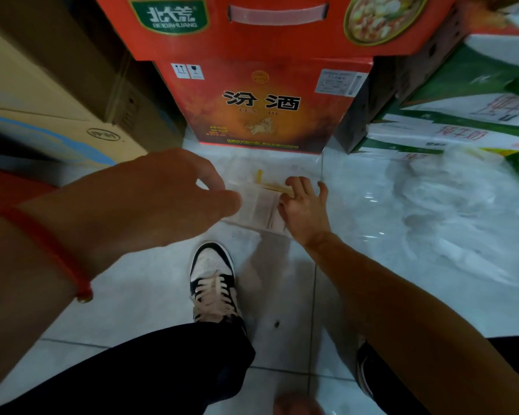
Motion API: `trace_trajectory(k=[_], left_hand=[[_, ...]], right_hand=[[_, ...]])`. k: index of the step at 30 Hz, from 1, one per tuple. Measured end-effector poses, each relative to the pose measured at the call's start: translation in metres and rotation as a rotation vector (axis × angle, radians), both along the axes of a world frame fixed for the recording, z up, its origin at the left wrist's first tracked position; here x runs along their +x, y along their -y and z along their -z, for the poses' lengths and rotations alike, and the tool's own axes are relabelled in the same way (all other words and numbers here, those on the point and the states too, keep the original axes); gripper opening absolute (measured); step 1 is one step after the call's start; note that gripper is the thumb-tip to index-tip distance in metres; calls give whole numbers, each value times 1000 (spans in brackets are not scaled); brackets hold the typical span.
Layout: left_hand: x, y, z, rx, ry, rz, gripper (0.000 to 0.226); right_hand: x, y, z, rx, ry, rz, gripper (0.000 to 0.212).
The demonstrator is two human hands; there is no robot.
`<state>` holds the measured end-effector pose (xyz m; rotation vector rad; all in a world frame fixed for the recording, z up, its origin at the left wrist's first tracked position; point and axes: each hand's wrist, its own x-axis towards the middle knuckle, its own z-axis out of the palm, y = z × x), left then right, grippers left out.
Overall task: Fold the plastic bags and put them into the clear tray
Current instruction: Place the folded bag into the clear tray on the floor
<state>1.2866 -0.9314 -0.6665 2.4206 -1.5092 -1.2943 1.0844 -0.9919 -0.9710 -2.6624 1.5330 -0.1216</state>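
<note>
- A folded clear plastic bag (261, 205), flat and rectangular with yellow strips, lay on the glossy tiled floor (150, 295) before a red carton (267, 106).
- The right hand (304, 208) pressed its edge, fingers spread.
- The left hand (162, 199) hovered just beside, fingers loosely extended, holding nothing.
- One crumpled heap of clear plastic (450, 211) lay to the right.

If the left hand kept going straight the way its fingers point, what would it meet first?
Most likely the folded plastic bag on the floor, just beyond the left hand fingertips. The right hand rests on the bag's far side. Depth is unclear, so the left hand may be above it.
</note>
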Motion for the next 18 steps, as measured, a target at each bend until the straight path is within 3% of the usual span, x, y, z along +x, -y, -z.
trace_trajectory(k=[5,10,15,18], left_hand=[[-2,-1,-1,-31,-22,-5,37],[-5,1,-3,-34,-29,9,38],[-10,5,-5,-24,-23,19,40],[-15,7,-6,-15,-30,16,37]], right_hand=[[-12,-15,0,38,105,49,30],[-9,-19,-1,221,-62,65,51],[-7,-15,-6,354,-163,51,53],[-7,-16,-10,301,-142,54,51]])
